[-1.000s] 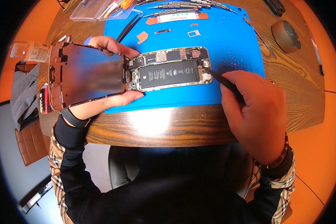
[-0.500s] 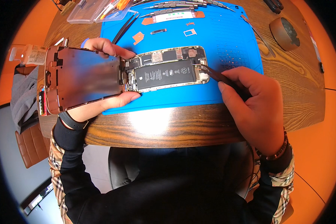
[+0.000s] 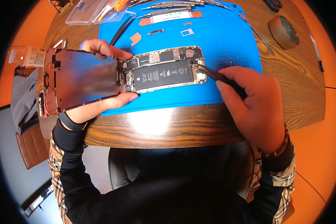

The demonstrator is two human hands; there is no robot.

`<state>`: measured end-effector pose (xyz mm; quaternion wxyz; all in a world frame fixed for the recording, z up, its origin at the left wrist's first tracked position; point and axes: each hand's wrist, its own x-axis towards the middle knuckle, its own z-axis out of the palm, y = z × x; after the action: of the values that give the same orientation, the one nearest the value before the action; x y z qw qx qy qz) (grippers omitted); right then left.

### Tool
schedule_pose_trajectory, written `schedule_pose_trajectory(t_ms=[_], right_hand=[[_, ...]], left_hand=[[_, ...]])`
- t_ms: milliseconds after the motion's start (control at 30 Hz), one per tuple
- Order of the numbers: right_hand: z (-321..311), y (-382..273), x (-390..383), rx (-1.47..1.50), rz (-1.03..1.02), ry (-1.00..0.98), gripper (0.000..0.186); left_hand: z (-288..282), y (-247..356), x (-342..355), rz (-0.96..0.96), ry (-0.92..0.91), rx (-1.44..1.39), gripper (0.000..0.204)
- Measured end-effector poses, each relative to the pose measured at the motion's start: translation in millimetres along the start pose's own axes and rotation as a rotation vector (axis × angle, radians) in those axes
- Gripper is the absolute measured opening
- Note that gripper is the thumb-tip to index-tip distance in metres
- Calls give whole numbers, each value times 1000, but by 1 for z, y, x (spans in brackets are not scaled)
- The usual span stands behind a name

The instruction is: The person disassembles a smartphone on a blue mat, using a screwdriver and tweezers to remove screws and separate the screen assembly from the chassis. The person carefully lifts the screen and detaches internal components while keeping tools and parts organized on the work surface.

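An opened smartphone (image 3: 160, 76) lies over the blue mat (image 3: 168, 100), its black battery showing and its screen assembly (image 3: 74, 78) hinged out to the left. My left hand (image 3: 115, 100) grips the screen and phone where they join, thumb along the near edge and fingers at the far edge. My right hand (image 3: 254, 104) is closed on dark curved tweezers (image 3: 220, 78), whose tips are at the battery's right end, by small connectors inside the phone; whether they grip anything is too small to tell.
Behind lie spare tweezers (image 3: 121, 31), several screwdrivers (image 3: 164, 12), a small orange part (image 3: 135, 38), a metal tray (image 3: 187, 32) and a clear tool box (image 3: 80, 13). A round dark container (image 3: 282, 31) and metal pry tool (image 3: 263, 39) sit right, on the wooden table (image 3: 298, 93).
The phone and both hands have shifted slightly left. My right hand has moved up, and the tweezer tips have come further left to the battery's right end.
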<state>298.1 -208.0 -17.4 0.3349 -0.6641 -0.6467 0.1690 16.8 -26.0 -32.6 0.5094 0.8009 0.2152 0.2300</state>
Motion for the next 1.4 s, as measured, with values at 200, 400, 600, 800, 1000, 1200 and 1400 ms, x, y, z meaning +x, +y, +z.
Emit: schedule_pose_trajectory(t_ms=[200,400,600,800,1000,1200,1400], right_hand=[[-3,-3,2,173,170,-43,15],[-4,-3,3,199,217,-61,15],[-9,-5,3,-62,6,24,15],[-3,-8,4,-100,-16,64,15],[9,-12,1,-269,-100,104,15],[14,-16,-3,-389,-164,132,15],[13,-9,-1,-248,-144,166,17]], left_hand=[[0,0,1,9,-3,10,77],[-1,0,1,17,-8,32,77],[-3,-1,1,18,-11,26,77],[-2,-1,1,7,0,21,78],[-2,1,0,-9,7,28,77],[-3,-2,0,34,19,94,75],[-4,-4,0,41,26,99,72]])
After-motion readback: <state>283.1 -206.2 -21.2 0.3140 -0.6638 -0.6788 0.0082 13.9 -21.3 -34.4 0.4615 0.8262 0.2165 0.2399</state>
